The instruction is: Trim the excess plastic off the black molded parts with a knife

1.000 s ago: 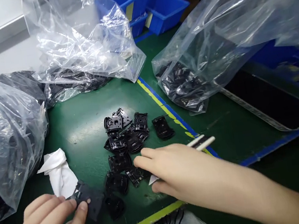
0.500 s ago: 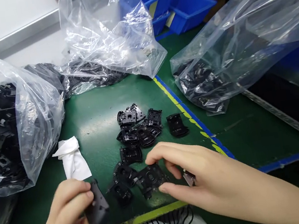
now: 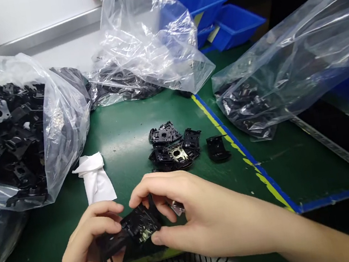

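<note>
Near the front edge of the green table, my left hand (image 3: 84,249) is closed on a black plastic part (image 3: 110,245) with a small square loop at its lower end. My right hand (image 3: 190,216) pinches a second black plastic housing (image 3: 142,221) between thumb and fingertips. The two pieces meet between my hands; whether they are joined, I cannot tell. A small shiny piece (image 3: 177,208) sits under the curled fingers of my right hand. Beyond my hands lies a pile of similar black parts (image 3: 164,153), one with a brass-coloured face, and a single part (image 3: 217,148) to their right.
Left stands a clear bag (image 3: 64,117) full of black parts. Another plastic bag (image 3: 151,42) lies at the back, a third (image 3: 294,52) at right. Blue bins (image 3: 237,25) stand behind. A white cloth (image 3: 99,184) lies left of centre. Blue and yellow tape (image 3: 239,147) crosses the table.
My right hand has lifted the black housing from the table and moved left, bringing it against the part in my left hand. The camera view has shifted a little.
</note>
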Tool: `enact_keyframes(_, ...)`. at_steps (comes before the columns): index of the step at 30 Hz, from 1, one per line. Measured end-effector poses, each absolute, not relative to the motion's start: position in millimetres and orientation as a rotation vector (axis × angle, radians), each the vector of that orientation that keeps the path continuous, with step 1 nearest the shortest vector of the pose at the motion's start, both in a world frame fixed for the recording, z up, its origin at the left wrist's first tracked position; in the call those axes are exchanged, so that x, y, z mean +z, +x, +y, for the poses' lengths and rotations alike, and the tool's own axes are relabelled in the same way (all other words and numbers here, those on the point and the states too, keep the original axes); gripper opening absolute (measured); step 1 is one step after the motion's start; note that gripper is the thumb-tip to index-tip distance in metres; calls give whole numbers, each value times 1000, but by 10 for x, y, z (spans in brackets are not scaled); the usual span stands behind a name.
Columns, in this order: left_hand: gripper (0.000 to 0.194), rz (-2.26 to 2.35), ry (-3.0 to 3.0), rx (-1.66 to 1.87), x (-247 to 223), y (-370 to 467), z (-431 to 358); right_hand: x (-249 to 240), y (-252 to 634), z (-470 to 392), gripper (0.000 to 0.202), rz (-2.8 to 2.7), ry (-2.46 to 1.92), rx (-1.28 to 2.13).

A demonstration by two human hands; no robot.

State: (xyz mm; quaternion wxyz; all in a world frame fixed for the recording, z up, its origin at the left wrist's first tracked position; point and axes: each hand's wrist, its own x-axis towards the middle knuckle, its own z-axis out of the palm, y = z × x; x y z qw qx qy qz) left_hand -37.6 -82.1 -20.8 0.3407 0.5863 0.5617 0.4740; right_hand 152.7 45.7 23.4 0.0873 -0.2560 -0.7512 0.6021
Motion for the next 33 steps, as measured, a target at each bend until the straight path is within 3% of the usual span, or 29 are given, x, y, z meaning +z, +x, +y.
enact_keyframes(3, 6, 1427, 1198, 1274, -213, -290, -863, 249, 1432, 426, 34, -2237, -697, 1825)
enact_keyframes(9, 7, 1349, 971, 1347, -241, -246, -887, 256, 1324, 378, 35, -2177, -652, 1876)
enact_keyframes(16, 24, 1332, 1240, 1293, -330, -403, -919, 246, 1278, 380, 35, -2181, -689, 1876)
enact_keyframes(24, 11, 1042, 1094, 1302, -307, -429, -918, 183, 1295, 341, 33, -1672, -638, 2468)
enact_keyframes(33, 8, 914, 953, 1293, -340, -370, -872, 48, 1258, 323, 26, -1283, -598, 2682)
